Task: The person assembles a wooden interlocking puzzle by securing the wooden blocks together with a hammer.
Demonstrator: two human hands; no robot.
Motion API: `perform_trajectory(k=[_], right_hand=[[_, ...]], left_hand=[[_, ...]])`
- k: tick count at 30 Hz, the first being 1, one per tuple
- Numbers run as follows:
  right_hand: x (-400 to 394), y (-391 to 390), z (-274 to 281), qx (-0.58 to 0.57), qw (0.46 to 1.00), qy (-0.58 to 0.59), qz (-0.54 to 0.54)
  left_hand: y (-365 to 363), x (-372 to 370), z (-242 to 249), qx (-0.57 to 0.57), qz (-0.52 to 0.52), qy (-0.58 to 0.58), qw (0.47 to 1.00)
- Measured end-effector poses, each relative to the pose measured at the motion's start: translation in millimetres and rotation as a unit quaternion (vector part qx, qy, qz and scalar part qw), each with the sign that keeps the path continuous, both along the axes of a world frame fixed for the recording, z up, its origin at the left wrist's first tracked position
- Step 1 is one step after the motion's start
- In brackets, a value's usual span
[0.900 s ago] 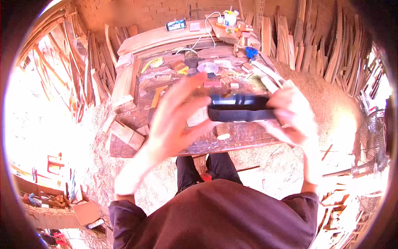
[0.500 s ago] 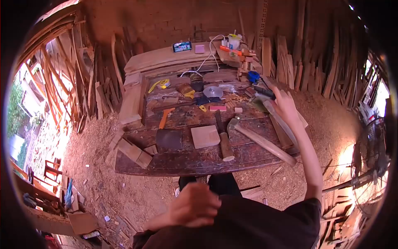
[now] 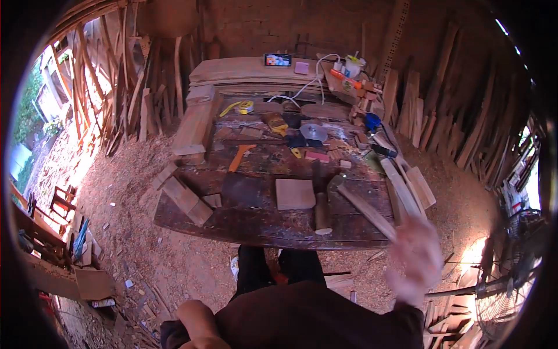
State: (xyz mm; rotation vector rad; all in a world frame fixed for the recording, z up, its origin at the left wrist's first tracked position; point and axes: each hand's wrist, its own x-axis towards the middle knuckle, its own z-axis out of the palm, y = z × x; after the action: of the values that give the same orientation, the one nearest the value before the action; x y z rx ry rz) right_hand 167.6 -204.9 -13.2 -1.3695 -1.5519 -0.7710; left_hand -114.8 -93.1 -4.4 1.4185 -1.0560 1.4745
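My right hand (image 3: pixel 415 253) is smeared by motion at the table's right front corner. It is close to the end of the hammer's wooden handle (image 3: pixel 367 212); I cannot make out its fingers or whether it touches anything. Of my left arm, only a bent bare part shows at the bottom edge, and the hand is out of sight. On the wooden table (image 3: pixel 256 231) lie a square wood block (image 3: pixel 295 194), a chisel with a wooden handle (image 3: pixel 322 214) and a dark flat sheet (image 3: pixel 243 189). A black-handled tool (image 3: pixel 383 151) rests at the right edge.
Toward the back are a yellow tape measure (image 3: pixel 245 107), an orange-handled tool (image 3: pixel 239 158), a clear disc (image 3: pixel 314 132) and a pink block (image 3: pixel 317 156). A phone (image 3: pixel 278 60) stands on stacked boards. Wood strips lean on the walls; a fan (image 3: pixel 517 256) is at right.
My right hand has drawn back from the black-handled tool to the table's front right corner. My left hand has dropped out of view at the bottom. The view has shifted slightly.
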Motion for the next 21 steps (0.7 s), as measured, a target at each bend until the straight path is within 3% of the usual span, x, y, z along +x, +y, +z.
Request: perform_trajectory(k=[1,2,3,4,7,10,16,20,21], right_hand=[[-14,-59,5,-0.055,0.984,0.138,0.101],[-18,-63,16,-0.060,0.984,0.141,0.095],[-22,-62,24,0.113,0.959,0.041,0.258],[-25,-60,30,0.282,0.867,-0.064,0.406],[-39,-61,36,0.236,0.892,-0.001,0.385],[-57,-58,39,0.166,0.911,0.103,0.364],[-76,-40,36,0.005,0.889,0.301,0.345],[-66,-20,36,-0.020,0.904,0.264,0.335],[-63,-14,36,-0.026,0.910,0.252,0.329]], left_hand=[[0,5,0,0.000,0.018,-0.022,1.000],[-3,5,0,-0.006,0.013,-0.020,1.000],[-10,4,1,-0.033,0.042,0.008,0.999],[-16,2,2,-0.056,0.073,0.034,0.995],[-26,1,6,-0.113,0.163,0.111,0.974],[-23,1,8,-0.115,0.227,0.118,0.960],[-17,-3,13,-0.119,0.433,0.127,0.884],[-9,3,17,-0.131,0.526,0.128,0.830],[1,-6,25,-0.081,0.474,0.205,0.852]])
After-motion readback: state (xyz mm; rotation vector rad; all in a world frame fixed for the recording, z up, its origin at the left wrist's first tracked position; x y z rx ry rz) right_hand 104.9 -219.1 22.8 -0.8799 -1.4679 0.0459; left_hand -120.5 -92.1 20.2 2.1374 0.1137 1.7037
